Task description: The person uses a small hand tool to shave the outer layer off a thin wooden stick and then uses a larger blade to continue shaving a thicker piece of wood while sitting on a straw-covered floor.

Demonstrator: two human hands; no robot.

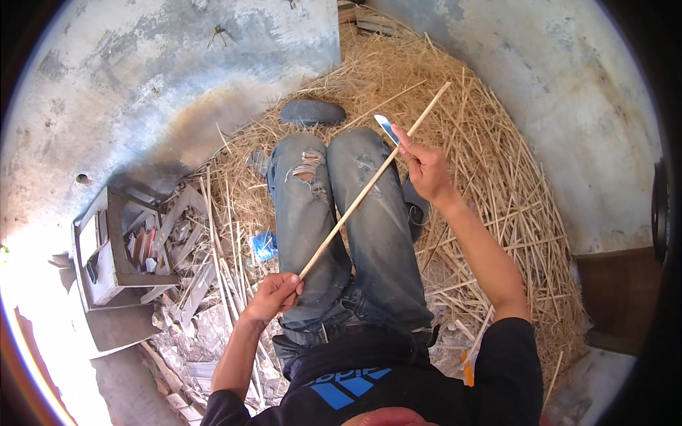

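A long, pale wooden stick (348,211) runs slantwise above my thighs, from lower left to upper right. Its lower end is pinched between the thumb and fingers of my left hand (274,295). My right hand (425,167) is closed around a knife whose handle is hidden in the fist. The knife's bright blade (386,128) sticks out past the fingers and crosses the stick near its upper part. Beyond the blade, the stick's far end reaches over the shavings.
Thin shavings and split sticks (497,213) cover the floor ahead and right. A wooden stool-like frame (114,248) with things inside stands at left, beside broken wood scraps (195,280). A crumpled blue wrapper (264,246) lies by my left leg. Worn walls (568,106) close in both sides.
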